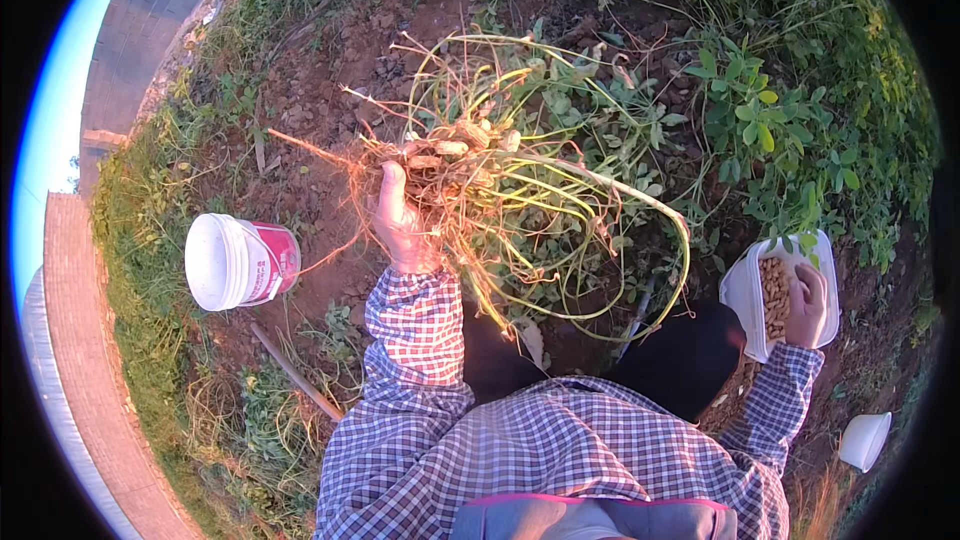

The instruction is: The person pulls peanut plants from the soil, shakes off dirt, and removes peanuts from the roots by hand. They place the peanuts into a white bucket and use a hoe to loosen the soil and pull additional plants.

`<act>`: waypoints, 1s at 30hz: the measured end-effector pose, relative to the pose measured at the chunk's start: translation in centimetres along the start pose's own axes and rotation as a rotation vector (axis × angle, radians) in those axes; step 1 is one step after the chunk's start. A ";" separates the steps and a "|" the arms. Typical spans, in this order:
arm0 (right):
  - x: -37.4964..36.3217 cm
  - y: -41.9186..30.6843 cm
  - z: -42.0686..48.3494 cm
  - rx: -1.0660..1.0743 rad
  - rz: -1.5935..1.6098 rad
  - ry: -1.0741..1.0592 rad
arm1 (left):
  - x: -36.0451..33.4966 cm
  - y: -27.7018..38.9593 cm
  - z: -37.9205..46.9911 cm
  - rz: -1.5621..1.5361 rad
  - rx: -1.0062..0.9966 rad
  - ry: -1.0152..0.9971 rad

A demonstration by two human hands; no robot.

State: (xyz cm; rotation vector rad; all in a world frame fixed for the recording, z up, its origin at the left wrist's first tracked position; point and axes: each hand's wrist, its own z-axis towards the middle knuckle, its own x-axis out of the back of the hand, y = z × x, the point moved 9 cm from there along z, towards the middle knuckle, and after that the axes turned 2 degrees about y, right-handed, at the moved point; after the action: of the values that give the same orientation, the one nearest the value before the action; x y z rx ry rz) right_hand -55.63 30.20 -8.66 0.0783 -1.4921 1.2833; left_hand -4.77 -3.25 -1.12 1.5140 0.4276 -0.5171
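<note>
My left hand (405,229) grips an uprooted peanut plant (465,154) by its root end, thumb uppermost. Several pale pods (450,148) cling among the tangled roots. Green, mostly bare stems (611,184) arch away to the right and hang back towards my knees. At the right, my right hand (808,307) is over a white plastic tub (739,296), its fingers curled down inside the rim. Loose peanuts in their shells (774,296) lie in the tub beside it. Whether those fingers hold a pod is hidden.
A white and red bucket (244,262) bearing writing is on the left. A wooden handle (296,373) lies nearer me. A white bowl (865,442) sits at the lower right. Leafy plants (757,112) grow at the upper right. Brick walls (90,330) line the far left.
</note>
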 end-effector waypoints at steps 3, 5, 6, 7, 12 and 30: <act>-4.3 -18.1 1.7 0.197 0.529 -0.205 | -1.0 -2.1 -0.9 -0.097 0.115 -0.040; -8.3 -28.3 2.2 0.485 0.537 -0.386 | -0.2 -3.4 -0.5 -0.067 0.145 -0.070; -10.4 -31.7 2.4 0.607 0.516 -0.432 | -0.9 -3.8 -0.6 -0.084 0.160 -0.076; -12.9 -34.1 2.8 0.648 0.519 -0.497 | -1.6 -3.6 -1.0 -0.092 0.170 -0.075; -21.2 -35.8 0.4 0.152 0.708 -1.003 | -1.4 -2.3 -1.1 -0.160 0.220 -0.125; -18.8 -31.1 2.3 0.503 0.478 -0.617 | 1.6 -1.9 0.3 -0.113 0.178 -0.095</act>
State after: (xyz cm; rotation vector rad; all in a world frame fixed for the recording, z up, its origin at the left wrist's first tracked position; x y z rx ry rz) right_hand -29.90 5.34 -1.84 0.5098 -1.7152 2.1437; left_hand -4.52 -3.60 -3.60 1.6348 0.4034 -0.7290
